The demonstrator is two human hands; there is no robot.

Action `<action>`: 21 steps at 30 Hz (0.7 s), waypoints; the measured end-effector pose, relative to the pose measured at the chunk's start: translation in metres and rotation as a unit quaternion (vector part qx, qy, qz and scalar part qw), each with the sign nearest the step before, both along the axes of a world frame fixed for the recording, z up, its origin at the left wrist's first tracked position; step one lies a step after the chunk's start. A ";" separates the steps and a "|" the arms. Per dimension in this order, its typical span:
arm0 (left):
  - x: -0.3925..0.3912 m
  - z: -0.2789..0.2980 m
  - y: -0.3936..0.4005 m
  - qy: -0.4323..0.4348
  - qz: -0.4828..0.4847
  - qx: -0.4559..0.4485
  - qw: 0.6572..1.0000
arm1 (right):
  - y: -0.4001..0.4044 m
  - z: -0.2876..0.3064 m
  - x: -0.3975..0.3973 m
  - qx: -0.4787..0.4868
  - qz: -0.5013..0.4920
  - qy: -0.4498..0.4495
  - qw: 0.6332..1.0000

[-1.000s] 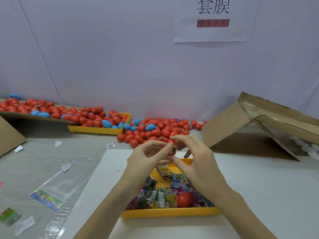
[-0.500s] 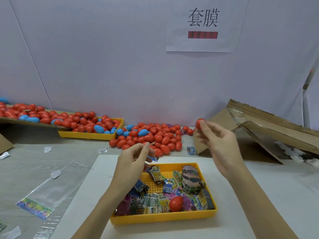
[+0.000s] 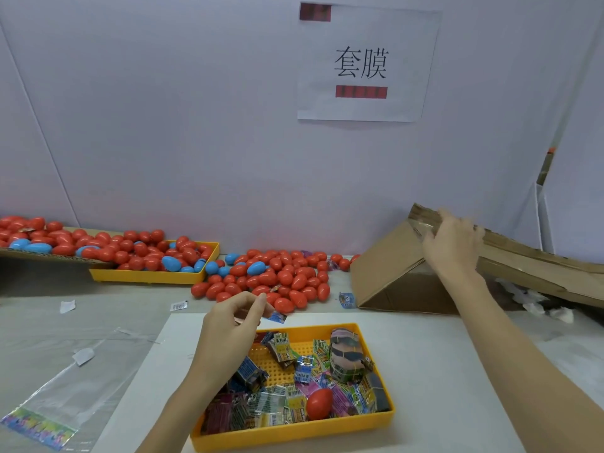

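Near tray (image 3: 294,433): yellow, on a white sheet (image 3: 441,371), holds printed packets (image 3: 277,407) and one red egg (image 3: 319,404)
Loose eggs (image 3: 281,279): red, few blue, heaped by the wall
Far tray (image 3: 147,276): yellow, full of eggs
Wall sign (image 3: 362,63): white paper, black characters
Clear bag (image 3: 81,387): flat, far left

Pale lilac-white wall panel (image 3: 163,125) across the back, flat even light, thin diagonal seam (image 3: 39,135) at L. Paper sign (image 3: 402,34) upper R, "套膜" over a red bar. Grey tabletop (image 3: 39,322) below, w/ white sheet (image 3: 457,354) over its centre.
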State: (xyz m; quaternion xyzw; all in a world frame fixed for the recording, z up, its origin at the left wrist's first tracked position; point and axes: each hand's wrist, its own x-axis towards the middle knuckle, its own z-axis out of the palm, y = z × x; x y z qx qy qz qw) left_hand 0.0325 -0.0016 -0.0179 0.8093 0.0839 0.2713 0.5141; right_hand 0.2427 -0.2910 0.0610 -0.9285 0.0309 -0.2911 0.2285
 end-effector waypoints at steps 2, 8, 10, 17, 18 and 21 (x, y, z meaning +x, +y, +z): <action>0.001 -0.001 0.000 0.001 0.006 0.005 1.000 | 0.010 -0.004 -0.009 0.004 0.015 -0.027 1.000; -0.001 -0.009 0.009 -0.038 0.045 0.267 0.962 | 0.075 -0.034 -0.049 -0.024 0.217 -0.100 0.971; -0.002 -0.010 0.011 -0.049 0.042 0.369 0.927 | 0.099 -0.049 -0.060 -0.011 0.337 -0.028 0.941; -0.001 -0.010 0.013 -0.038 -0.036 0.403 0.914 | 0.138 -0.094 -0.063 -0.086 0.437 0.124 0.887; 0.000 -0.010 0.013 -0.036 -0.048 0.404 0.913 | 0.140 -0.096 -0.060 -0.086 0.432 0.128 0.889; 0.002 -0.013 0.013 -0.029 -0.072 0.408 0.910 | 0.144 -0.098 -0.053 -0.091 0.422 0.138 0.891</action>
